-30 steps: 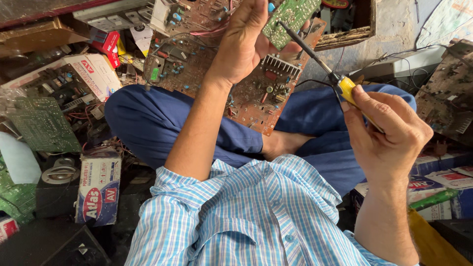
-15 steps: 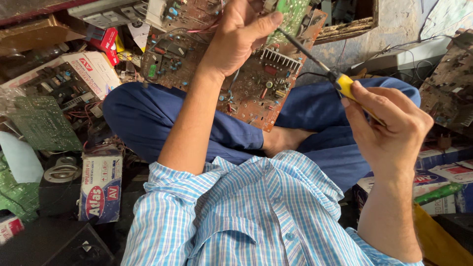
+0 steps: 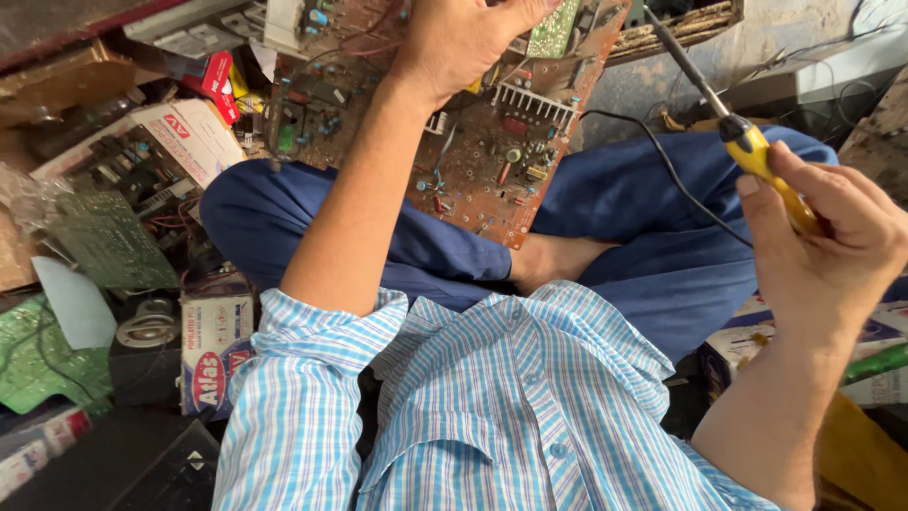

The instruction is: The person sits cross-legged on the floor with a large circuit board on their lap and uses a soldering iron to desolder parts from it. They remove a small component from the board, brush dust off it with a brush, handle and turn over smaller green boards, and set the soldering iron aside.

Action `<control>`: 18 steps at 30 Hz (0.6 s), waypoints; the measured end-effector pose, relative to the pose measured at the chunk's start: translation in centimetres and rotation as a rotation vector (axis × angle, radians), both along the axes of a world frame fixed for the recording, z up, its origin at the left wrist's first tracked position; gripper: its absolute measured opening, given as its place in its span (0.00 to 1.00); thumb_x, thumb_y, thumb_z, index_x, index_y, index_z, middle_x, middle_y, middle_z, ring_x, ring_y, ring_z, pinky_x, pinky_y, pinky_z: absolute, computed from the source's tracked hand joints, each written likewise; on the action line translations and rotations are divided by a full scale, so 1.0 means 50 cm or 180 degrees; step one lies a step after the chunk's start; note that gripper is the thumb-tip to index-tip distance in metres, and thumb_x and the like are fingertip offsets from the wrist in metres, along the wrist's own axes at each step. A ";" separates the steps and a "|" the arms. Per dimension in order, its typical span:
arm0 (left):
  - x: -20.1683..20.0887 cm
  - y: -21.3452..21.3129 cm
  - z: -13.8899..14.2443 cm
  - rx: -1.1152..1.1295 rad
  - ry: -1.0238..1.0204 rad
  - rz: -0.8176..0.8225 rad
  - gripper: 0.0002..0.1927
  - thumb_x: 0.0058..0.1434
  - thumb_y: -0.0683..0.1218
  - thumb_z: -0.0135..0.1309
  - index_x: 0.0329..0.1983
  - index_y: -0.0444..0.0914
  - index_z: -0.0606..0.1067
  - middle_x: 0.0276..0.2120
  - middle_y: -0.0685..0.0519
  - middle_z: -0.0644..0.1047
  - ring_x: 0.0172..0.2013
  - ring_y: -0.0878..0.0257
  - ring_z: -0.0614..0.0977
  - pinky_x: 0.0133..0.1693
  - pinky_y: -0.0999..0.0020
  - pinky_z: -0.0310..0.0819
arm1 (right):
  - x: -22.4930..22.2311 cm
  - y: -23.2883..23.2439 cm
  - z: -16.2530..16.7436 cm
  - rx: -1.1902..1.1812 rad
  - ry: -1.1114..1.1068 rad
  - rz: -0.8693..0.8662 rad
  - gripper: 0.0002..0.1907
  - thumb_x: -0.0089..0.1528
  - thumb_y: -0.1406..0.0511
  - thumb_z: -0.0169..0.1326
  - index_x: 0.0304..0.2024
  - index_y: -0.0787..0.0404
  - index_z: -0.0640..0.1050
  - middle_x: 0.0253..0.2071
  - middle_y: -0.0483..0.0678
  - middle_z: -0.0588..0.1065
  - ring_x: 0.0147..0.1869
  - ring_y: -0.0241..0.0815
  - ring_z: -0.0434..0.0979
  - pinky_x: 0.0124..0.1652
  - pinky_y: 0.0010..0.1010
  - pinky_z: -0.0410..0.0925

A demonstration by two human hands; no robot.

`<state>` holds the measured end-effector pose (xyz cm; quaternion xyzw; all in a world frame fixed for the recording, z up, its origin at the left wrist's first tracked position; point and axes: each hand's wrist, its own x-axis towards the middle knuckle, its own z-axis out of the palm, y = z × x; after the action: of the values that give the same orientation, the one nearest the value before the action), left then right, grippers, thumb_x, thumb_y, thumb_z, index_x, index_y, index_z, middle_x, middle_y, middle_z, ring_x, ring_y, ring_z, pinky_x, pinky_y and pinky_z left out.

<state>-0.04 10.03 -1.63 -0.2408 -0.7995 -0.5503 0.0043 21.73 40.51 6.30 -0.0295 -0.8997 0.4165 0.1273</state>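
My left hand [image 3: 463,38] is at the top edge, closed on a small green circuit board [image 3: 560,26] held over a large brown circuit board [image 3: 492,151]. The brown board, full of components, rests across my blue-trousered legs [image 3: 643,208]. At the right, my right hand [image 3: 823,246] grips the yellow handle of a soldering iron [image 3: 757,156]. Its dark shaft points up and left, with the tip near the top edge, apart from both boards. A black cord [image 3: 662,161] runs from the iron toward the brown board.
Cardboard boxes [image 3: 213,350], green circuit boards [image 3: 104,241] and a small round speaker [image 3: 147,331] crowd the floor on the left. A red box [image 3: 219,80] lies at the upper left, a wicker basket [image 3: 690,24] at the top right, more boxes [image 3: 880,341] at the right.
My right hand has drawn the soldering iron to the right, away from the small green board. My left hand and the boards have shifted toward the top of the view.
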 end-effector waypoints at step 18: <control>-0.016 -0.040 -0.018 -0.0288 -0.0078 -0.0240 0.17 0.77 0.45 0.56 0.33 0.32 0.69 0.24 0.62 0.67 0.27 0.74 0.67 0.29 0.69 0.61 | -0.067 -0.081 -0.012 -0.0025 0.0205 0.0355 0.14 0.65 0.78 0.66 0.53 0.67 0.83 0.42 0.54 0.79 0.34 0.35 0.73 0.32 0.23 0.64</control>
<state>-0.84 8.05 -2.53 -0.2639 -0.8140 -0.5162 -0.0372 18.38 36.46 5.71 0.0336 -0.8937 0.4272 0.1327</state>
